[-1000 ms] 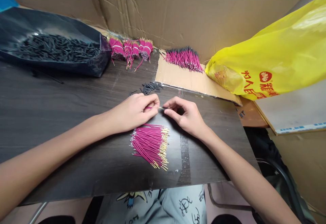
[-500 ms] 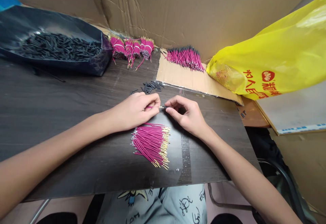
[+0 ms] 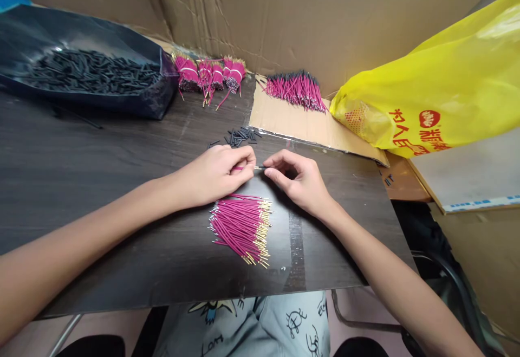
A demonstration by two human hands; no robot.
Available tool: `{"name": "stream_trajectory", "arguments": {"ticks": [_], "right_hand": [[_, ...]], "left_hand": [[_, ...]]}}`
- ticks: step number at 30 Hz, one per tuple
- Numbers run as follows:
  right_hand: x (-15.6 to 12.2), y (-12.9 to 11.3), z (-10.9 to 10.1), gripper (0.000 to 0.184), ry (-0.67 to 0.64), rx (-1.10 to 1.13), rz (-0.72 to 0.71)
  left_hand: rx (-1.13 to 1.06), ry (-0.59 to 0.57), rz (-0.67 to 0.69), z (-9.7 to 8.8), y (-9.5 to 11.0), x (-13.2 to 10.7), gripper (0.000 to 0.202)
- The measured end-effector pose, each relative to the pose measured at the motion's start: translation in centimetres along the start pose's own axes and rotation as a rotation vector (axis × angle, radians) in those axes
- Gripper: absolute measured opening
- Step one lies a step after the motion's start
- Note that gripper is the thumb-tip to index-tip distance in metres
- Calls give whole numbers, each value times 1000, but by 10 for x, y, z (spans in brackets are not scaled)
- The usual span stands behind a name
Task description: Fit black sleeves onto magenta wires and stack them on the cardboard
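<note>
As left hand (image 3: 221, 174) pinches one wire (image 3: 237, 168), right hand (image 3: 299, 181) one tube (image 3: 264, 168), one yellow bag (image 3: 439, 83)

A magenta wire (image 3: 237, 168) runs sideways from the left hand (image 3: 219, 175), its metal tip (bare, pale) at the black tube (image 3: 262, 168) in the right hand (image 3: 298, 180).

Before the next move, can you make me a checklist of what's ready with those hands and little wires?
1. Left hand holding a pink wire: ok.
2. Right hand pinching a black tube: ok.
3. Metal end fully covered: not ok, some shows between the hands.
4. Tube already partly on the metal: cannot tell, too small.
5. More black tubes close by: ok, beyond the left hand.
</note>
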State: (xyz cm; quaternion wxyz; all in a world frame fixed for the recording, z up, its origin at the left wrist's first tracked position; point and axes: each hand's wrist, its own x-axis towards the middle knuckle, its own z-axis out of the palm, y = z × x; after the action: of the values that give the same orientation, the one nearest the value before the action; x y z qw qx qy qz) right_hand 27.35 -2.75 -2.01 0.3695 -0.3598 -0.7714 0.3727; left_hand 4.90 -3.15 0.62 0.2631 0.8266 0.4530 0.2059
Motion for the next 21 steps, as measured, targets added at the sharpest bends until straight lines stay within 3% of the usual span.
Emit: {"name": "stream_trajectory", "arguments": {"ticks": [10,21], "right_hand": [[-1,0,0,9,13,0,-9],[0,1,0,16,-58,135,77]], "left_hand": [[-9,4,2,0,-1,1,17],[9,7,12,-1,-1,1,19]]}}
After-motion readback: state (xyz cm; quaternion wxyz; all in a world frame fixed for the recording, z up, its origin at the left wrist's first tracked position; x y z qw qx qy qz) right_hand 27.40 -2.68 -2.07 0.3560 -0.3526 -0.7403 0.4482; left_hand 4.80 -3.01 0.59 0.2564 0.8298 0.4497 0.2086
